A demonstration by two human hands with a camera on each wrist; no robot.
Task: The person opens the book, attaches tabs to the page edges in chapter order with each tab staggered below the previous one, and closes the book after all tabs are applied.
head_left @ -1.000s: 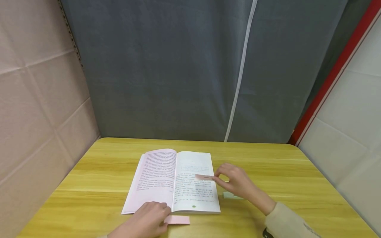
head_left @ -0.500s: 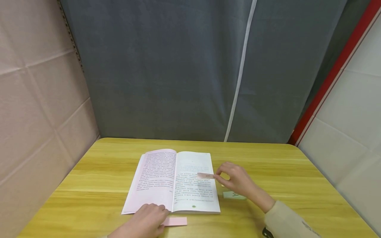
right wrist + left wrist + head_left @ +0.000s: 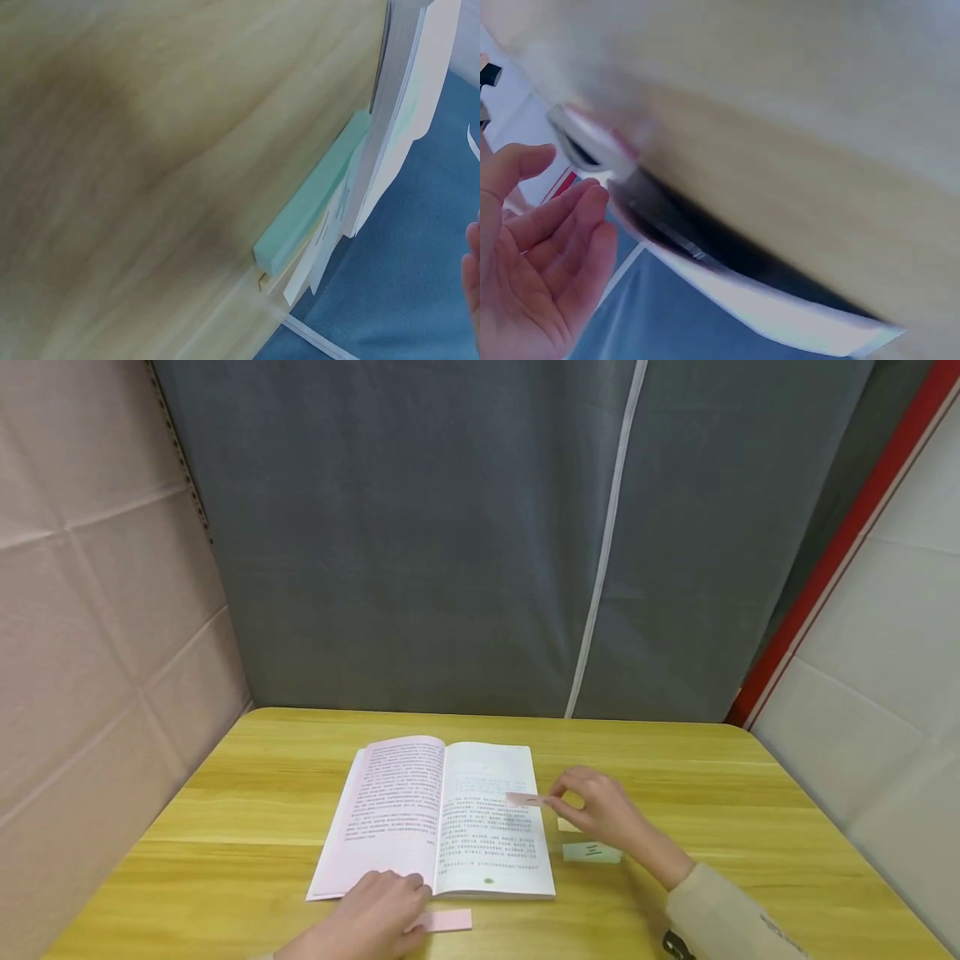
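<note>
An open book lies on the table, its left page pinkish and its right page white. Above the right page's outer edge, my right hand pinches the end of a pink sticky note with a short dark mark. In the right wrist view, only the fingertips of that hand show, below the curling note. My left hand rests at the book's lower edge, next to a pink sticky-note pad that it partly covers. In the left wrist view, its fingers bend loosely near the book's edge.
A green sticky-note pad with dark strokes lies right of the book. Just behind it is a yellow sticky note, partly hidden by my right hand. The wood-grain table ends at a grey curtain.
My right hand has shifted slightly up and right with the pink sticky note, uncovering the yellow note and more of the green pad. The pink pad has slid slightly left.
</note>
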